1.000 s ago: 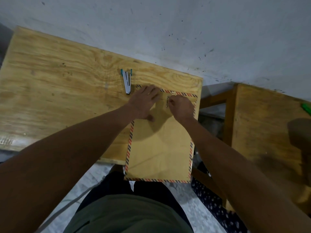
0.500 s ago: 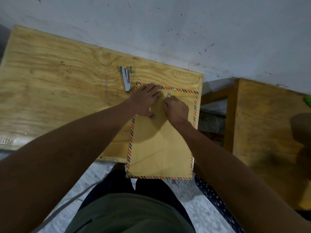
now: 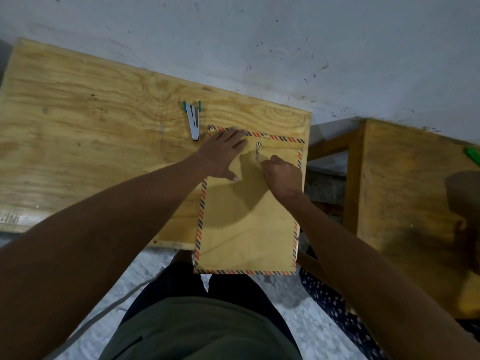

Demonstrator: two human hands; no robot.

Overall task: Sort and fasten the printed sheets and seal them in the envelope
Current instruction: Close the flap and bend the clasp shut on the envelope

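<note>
The left hand (image 3: 224, 152) lies flat on the upper left part of the envelope (image 3: 246, 216), fingers straight and spread, fingertips reaching the striped far edge and the thumb stretched toward the person, pressing the paper down. The right hand (image 3: 281, 175) has its fingers curled in at the string clasp (image 3: 258, 151); they meet just beside the lower of two small round metal buttons, pinching what seems to be the thin closing string, though the string itself is too fine to make out past the knuckles. Between the two buttons a short dark line runs across the folded flap. The envelope is a large rectangle of smooth tan kraft paper, bordered all round with slanted red and dark blue stripes, with faint crease lines across its lower half. It lies lengthwise at the right end of the wooden table (image 3: 91, 131), its near short edge hanging over the table's front edge above the person's lap. The table top is pale plywood with bold swirling grain and a few dark knots. Just beyond the left hand lies a slim metal stapler (image 3: 193, 120) with teal ends, its two arms splayed in a narrow V. To the right stands a second wooden surface (image 3: 405, 193) of similar grain, apart from the table. Behind both rises a dull grey wall (image 3: 259, 35), speckled with dark marks.
</note>
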